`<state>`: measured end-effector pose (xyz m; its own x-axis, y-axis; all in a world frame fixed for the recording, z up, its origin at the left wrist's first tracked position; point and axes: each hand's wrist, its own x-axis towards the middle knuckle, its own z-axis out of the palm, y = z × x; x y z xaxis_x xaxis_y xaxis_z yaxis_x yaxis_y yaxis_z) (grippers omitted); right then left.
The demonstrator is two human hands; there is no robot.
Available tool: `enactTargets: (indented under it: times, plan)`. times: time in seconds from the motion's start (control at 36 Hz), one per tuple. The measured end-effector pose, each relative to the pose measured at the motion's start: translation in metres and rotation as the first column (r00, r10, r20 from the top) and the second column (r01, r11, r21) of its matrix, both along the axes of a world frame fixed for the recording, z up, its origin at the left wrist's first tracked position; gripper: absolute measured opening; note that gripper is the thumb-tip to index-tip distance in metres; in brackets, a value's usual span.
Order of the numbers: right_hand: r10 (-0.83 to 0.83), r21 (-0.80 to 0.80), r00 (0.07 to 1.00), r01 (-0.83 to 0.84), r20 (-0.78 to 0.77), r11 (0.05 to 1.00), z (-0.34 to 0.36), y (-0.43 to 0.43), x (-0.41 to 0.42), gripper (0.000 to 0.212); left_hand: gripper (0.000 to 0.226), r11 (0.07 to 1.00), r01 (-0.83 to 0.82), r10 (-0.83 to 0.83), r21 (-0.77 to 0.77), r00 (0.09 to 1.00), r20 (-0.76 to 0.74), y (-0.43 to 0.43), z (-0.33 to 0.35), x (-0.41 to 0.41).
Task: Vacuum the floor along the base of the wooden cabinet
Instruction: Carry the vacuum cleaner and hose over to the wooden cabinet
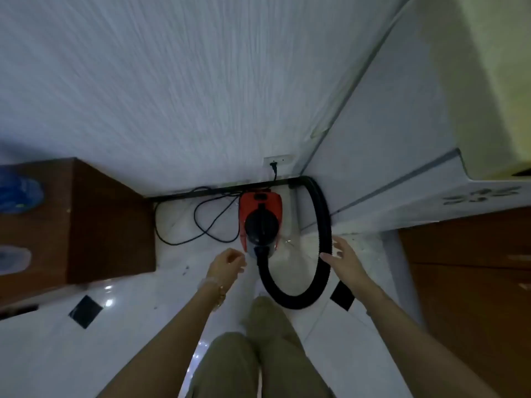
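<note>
The right hand is hovering beside the hose, grip spread, the left hand curling loosely on nothing; I'd say a hard tug is risking tipping the vacuum or straining its tangled cord.

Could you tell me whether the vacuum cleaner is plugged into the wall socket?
Plugged in: the black plug sits in the white wall socket behind the vacuum cleaner.

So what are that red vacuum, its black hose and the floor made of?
The vacuum body is likely moulded plastic: a smooth red-orange shell with a black top. The hose looks like flexible plastic or rubber: matt black and bent in a loop. The floor is probably glazed tile: white and glossy, with light reflections and joint lines.
</note>
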<state>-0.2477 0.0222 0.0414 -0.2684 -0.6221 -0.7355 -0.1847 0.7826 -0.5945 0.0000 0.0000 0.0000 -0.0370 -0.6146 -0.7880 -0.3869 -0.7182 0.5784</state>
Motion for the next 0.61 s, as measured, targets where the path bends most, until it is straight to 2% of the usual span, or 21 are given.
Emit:
enactTargets:
  times: [0.06,0.14,0.25,0.39,0.5,0.61]
  plan:
    - [-0.031,-0.022,0.999,0.031,0.009,0.999,-0.023,-0.011,-0.004,0.053,0.018,1.0,-0.009,0.008,0.014,1.0,0.019,-0.01,-0.028,-0.008]
    - [-0.119,0.029,0.993,0.12,-0.028,0.992,-0.067,-0.022,-0.008,0.052,0.011,0.997,0.056,-0.059,0.054,0.997,0.046,-0.028,-0.075,-0.022]
    - [-0.196,0.078,0.98,0.197,-0.012,0.977,-0.132,-0.025,-0.017,0.046,0.029,0.996,0.062,-0.067,0.065,0.996,0.066,-0.048,-0.136,-0.042]
    - [-0.282,-0.041,0.959,0.282,-0.013,0.959,-0.188,-0.032,-0.021,0.043,0.052,0.992,0.058,-0.06,0.114,0.998,0.019,-0.071,-0.217,-0.058]
    - [-0.302,-0.094,0.953,0.301,0.006,0.949,-0.214,-0.039,-0.016,0.02,0.066,0.989,-0.044,0.049,0.144,0.998,-0.031,-0.09,-0.268,-0.069]
    - [-0.306,-0.08,0.952,0.306,0.014,0.949,-0.232,-0.043,-0.015,0.014,0.065,0.988,-0.005,0.007,0.153,1.0,-0.014,-0.102,-0.31,-0.073]
